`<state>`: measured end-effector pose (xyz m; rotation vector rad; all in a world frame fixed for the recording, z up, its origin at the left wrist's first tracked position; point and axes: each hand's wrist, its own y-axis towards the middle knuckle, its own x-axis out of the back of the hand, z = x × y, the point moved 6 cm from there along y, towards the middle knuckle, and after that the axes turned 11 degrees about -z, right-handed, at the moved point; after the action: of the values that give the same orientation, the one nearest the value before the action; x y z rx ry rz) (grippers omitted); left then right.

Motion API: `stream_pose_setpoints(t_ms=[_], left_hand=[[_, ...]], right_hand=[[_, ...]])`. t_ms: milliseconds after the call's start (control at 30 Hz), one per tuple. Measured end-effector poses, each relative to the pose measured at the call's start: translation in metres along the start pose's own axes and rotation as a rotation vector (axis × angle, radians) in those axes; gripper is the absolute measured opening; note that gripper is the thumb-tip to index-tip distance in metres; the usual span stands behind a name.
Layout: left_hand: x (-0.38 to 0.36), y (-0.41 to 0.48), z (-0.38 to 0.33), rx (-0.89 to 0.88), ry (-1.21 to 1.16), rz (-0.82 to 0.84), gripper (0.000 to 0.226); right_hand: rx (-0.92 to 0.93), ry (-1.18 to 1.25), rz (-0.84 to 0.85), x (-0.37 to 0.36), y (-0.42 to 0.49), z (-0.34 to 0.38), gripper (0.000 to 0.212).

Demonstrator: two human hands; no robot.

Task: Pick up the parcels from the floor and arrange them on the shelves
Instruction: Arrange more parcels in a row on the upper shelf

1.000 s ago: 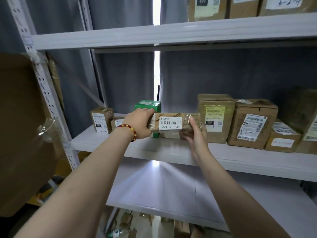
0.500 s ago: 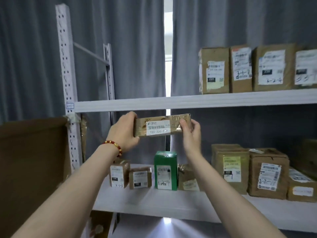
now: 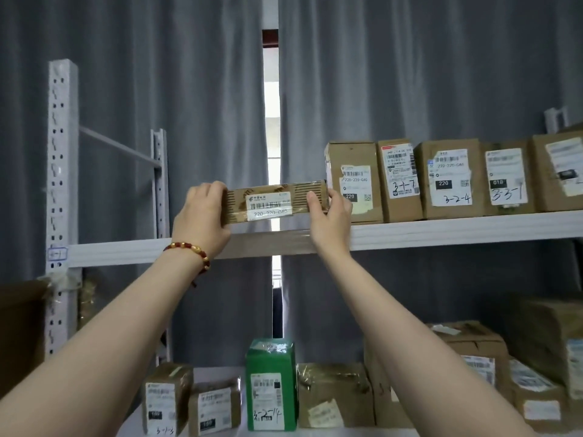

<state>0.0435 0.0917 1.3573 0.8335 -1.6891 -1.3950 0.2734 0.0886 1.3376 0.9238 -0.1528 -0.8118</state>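
Long flat parcel [image 3: 274, 201] is held at centre frame, level with the upper shelf [image 3: 441, 230], its lower edge just above the shelf's front lip; whether it is resting on the board yet cannot be told. Left hand [image 3: 202, 212] is curled round the left end, fingers over the top edge. Right hand [image 3: 331, 216] is clamped on the right end, thumb on the front face and fingers hidden behind. Long axis is horizontal, running left to right and roughly parallel to the shelf lip, with a slight rise toward the right. The parcel is stood on its long narrow edge, label face toward the camera, print upright. Risks, as judged: the right end is just beside the brown box [image 3: 353, 181], so the right fingers could be trapped, or that box nudged along the row, if the parcel is slid right. If it is released this close to the lip while on edge, a forward tip is likely, with a drop onto the green parcel [image 3: 271, 384] and its neighbours on the lower shelf. Slip is also possible, since only the ends are gripped and the wrap looks glossy.
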Motion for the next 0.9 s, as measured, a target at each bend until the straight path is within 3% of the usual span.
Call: stream_pose_setpoints(t_ms=[133, 267, 400, 567, 767, 900], left_hand=[[-0.034, 0.015, 0.000, 0.025, 0.061, 0.072, 0.042], [-0.070, 0.018, 0.005, 0.067, 0.063, 0.164, 0.042], [-0.101, 0.019, 0.009, 0.080, 0.027, 0.223, 0.022], [-0.128, 0.029, 0.013, 0.115, 0.044, 0.273, 0.029], [-0.162, 0.033, 0.017, 0.224, 0.047, 0.408, 0.030], [-0.172, 0.033, 0.019, 0.233, 0.029, 0.493, 0.050]], right_hand=[[0.086, -0.086, 0.042, -0.014, 0.027, -0.015, 0.044], [0.256, -0.320, 0.148, -0.027, 0.040, -0.030, 0.061], [0.426, -0.587, 0.201, -0.038, 0.048, -0.041, 0.046], [0.412, -0.717, 0.190, -0.043, 0.055, -0.046, 0.036], [0.490, -0.855, 0.126, -0.043, 0.047, -0.042, 0.041], [0.536, -0.907, 0.146, -0.045, 0.043, -0.043, 0.040]])
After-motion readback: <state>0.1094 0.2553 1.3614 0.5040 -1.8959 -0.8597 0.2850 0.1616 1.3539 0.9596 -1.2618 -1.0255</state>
